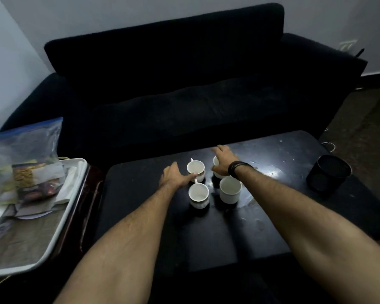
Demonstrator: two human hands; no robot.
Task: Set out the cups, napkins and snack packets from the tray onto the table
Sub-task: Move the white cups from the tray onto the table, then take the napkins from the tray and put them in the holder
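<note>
The left hand (173, 176) lies low on the desk (206, 238), its fingers (190, 177) stretched out and touching the near side of the far-left cup (196, 170), not wrapped around it. The right hand (223, 160), with a dark band at the wrist, covers the far-right cup (216, 164) from above; whether its fingers are closed on that cup cannot be told.

Four white cups stand upright on the dark desk in a tight square, mouths up and all empty as far as they show. The near-left cup (199, 195) sits just this side of the left hand, its handle pointing away toward the sofa (162, 84), like the far-left cup's. The near-right cup (230, 189) stands under the right wrist.

Right of the cups, well apart, is one black round container (328, 173). Left of the cups, off the desk, a white tray (59, 220) holds snack packets (31, 178), white napkins (70, 183) and a clear zip bag (26, 143); their number is unclear.
</note>
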